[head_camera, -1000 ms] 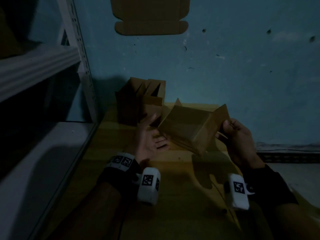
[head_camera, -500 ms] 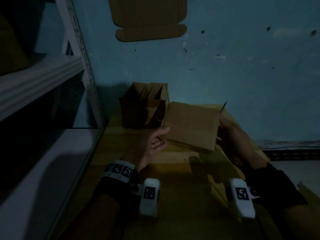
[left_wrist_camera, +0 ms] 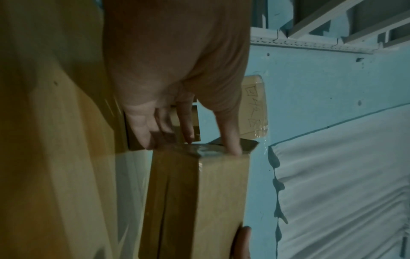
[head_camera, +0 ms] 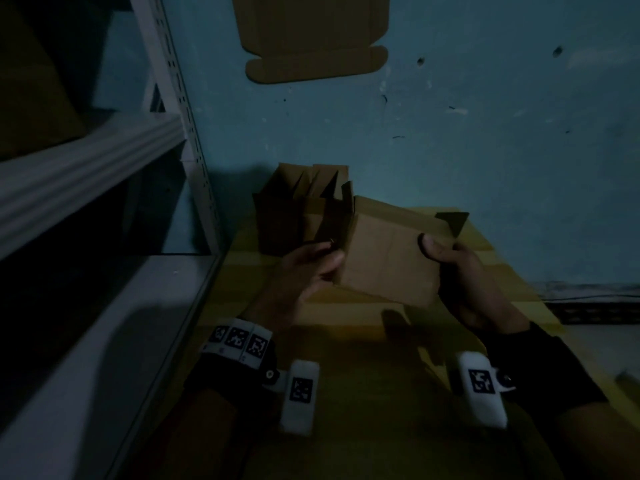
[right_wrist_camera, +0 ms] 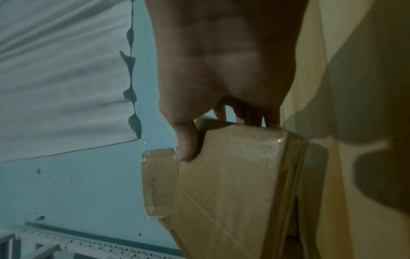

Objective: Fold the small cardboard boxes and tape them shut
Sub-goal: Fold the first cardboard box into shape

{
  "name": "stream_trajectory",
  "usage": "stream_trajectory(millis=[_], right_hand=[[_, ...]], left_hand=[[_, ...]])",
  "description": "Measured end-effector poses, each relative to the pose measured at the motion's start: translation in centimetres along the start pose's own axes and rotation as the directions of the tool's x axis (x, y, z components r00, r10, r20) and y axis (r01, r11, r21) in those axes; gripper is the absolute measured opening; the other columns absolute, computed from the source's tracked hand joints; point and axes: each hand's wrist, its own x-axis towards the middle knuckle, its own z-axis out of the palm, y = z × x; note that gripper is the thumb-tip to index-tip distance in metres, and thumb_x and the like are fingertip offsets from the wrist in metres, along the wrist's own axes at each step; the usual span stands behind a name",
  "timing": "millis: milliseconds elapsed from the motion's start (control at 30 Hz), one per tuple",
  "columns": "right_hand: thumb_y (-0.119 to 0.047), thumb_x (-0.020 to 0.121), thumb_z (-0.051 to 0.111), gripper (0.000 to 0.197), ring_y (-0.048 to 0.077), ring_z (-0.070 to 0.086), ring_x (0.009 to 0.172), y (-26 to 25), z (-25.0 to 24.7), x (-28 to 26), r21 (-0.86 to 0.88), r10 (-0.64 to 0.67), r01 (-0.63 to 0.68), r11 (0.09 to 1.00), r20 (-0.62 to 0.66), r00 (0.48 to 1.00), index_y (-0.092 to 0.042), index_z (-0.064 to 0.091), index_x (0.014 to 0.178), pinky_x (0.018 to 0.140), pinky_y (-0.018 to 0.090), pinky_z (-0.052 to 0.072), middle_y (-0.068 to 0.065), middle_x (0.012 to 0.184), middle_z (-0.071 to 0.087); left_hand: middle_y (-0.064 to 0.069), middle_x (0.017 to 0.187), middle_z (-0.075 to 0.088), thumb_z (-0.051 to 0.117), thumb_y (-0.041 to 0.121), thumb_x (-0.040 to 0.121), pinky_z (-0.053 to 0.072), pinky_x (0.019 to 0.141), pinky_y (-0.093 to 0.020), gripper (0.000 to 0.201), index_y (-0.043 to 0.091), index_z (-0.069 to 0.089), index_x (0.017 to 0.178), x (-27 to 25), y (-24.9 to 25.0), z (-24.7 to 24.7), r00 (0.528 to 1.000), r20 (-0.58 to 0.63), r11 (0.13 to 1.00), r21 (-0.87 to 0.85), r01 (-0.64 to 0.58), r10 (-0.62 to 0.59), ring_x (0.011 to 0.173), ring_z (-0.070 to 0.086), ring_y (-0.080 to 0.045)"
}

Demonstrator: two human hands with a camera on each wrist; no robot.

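Observation:
A small brown cardboard box is held just above the yellow table, its broad face turned up, with end flaps sticking out at both sides. My left hand grips its left end, thumb on top and fingers at the end flap. My right hand grips the right end, thumb pressed on the top face and fingers curled behind. Clear tape shines on the box edge in both wrist views.
A group of folded open-topped cardboard boxes stands on the table behind the left hand. A white metal shelf rack runs along the left. A flat cardboard cutout is stuck on the blue wall. The table's near part lies bare.
The box has been turned from a tilted, edge-on pose to lie flatter with its broad face up. My left hand went from open under it to gripping its left end.

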Motion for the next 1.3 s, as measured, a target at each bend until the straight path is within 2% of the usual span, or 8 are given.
stream_trajectory(millis=[67,267,400,567,800,933,1167,1300], right_hand=[[-0.034,0.093,0.064,0.058,0.032,0.061,0.124,-0.2,0.2,0.1,0.033,-0.008,0.007,0.999,0.041,0.999,-0.002,0.052,0.14,0.1,0.048,0.05,0.016,0.136,0.062],[-0.029,0.1,0.048,0.046,0.032,0.063,0.121,-0.8,0.8,0.0,0.056,0.026,-0.029,0.998,0.059,0.998,-0.003,0.057,0.137,0.087,0.038,0.06,0.015,0.131,0.066],[-0.03,0.101,0.045,0.035,0.028,0.065,0.118,-1.0,0.5,-0.1,0.081,0.04,-0.043,0.996,0.041,0.998,-0.015,0.065,0.125,0.095,0.045,0.055,0.008,0.123,0.071],[-0.04,0.096,0.05,0.044,0.03,0.063,0.123,-1.0,0.5,0.2,0.135,0.078,-0.082,0.987,0.03,0.996,-0.019,0.062,0.132,0.095,0.055,0.053,0.009,0.132,0.067],[-0.041,0.099,0.045,0.05,0.03,0.065,0.12,-0.6,0.6,0.4,0.224,0.069,-0.07,0.972,0.013,0.998,-0.016,0.055,0.14,0.086,0.049,0.06,0.01,0.132,0.067],[-0.04,0.106,0.037,0.041,0.024,0.073,0.102,-0.6,0.2,0.4,0.253,0.093,-0.083,0.964,-0.028,0.995,-0.016,0.062,0.128,0.07,0.04,0.062,0.004,0.111,0.075],[-0.044,0.104,0.04,0.036,0.023,0.074,0.094,-0.3,0.0,0.5,0.256,0.125,-0.101,0.961,-0.079,0.989,-0.022,0.067,0.114,0.072,0.044,0.059,-0.001,0.096,0.078],[-0.045,0.104,0.04,0.04,0.024,0.075,0.097,0.1,0.1,0.5,0.297,0.146,-0.118,0.948,-0.074,0.987,-0.022,0.072,0.112,0.074,0.046,0.063,0.003,0.104,0.077]], left_hand=[[0.016,0.081,0.073,0.062,0.022,0.093,0.049,0.069,-0.02,0.01,0.022,0.063,0.102,0.3,0.0,-0.4,1.0,-0.011,0.999,-0.053,0.001,-0.001,0.077,0.067,0.001],[-0.001,0.108,0.067,0.063,0.011,0.092,0.052,0.082,-0.026,0.013,0.015,0.066,0.104,1.6,-0.9,-1.0,0.999,-0.019,0.998,-0.049,0.032,-0.033,0.103,0.062,-0.016],[-0.005,0.114,0.07,0.066,0.01,0.09,0.057,0.078,-0.023,0.017,0.012,0.069,0.107,2.3,-1.4,-0.7,1.0,-0.006,1.0,0.004,0.02,-0.02,0.1,0.069,-0.015],[-0.009,0.11,0.073,0.07,0.008,0.085,0.058,0.073,-0.023,0.018,0.008,0.072,0.103,2.6,-1.6,-0.7,0.999,-0.035,1.0,0.004,-0.001,0.001,0.094,0.072,-0.015],[-0.01,0.108,0.069,0.07,0.0,0.082,0.058,0.068,-0.021,0.017,0.002,0.07,0.099,2.6,-1.3,-0.9,0.992,-0.099,0.995,0.063,-0.074,0.08,0.08,0.073,-0.011],[-0.015,0.101,0.071,0.071,-0.007,0.078,0.059,0.068,-0.026,0.016,-0.003,0.068,0.093,2.4,-1.3,-0.8,0.989,-0.064,0.985,0.118,-0.123,0.131,0.086,0.073,-0.017],[-0.01,0.091,0.071,0.07,-0.014,0.075,0.058,0.065,-0.024,0.016,-0.001,0.069,0.085,1.7,-0.8,-0.6,0.971,0.024,0.953,0.186,-0.238,0.238,0.08,0.073,-0.013],[-0.005,0.096,0.07,0.069,-0.014,0.077,0.06,0.067,-0.028,0.022,0.007,0.069,0.076,1.9,-0.7,-0.9,0.966,0.022,0.942,0.214,-0.257,0.259,0.085,0.072,-0.013]])
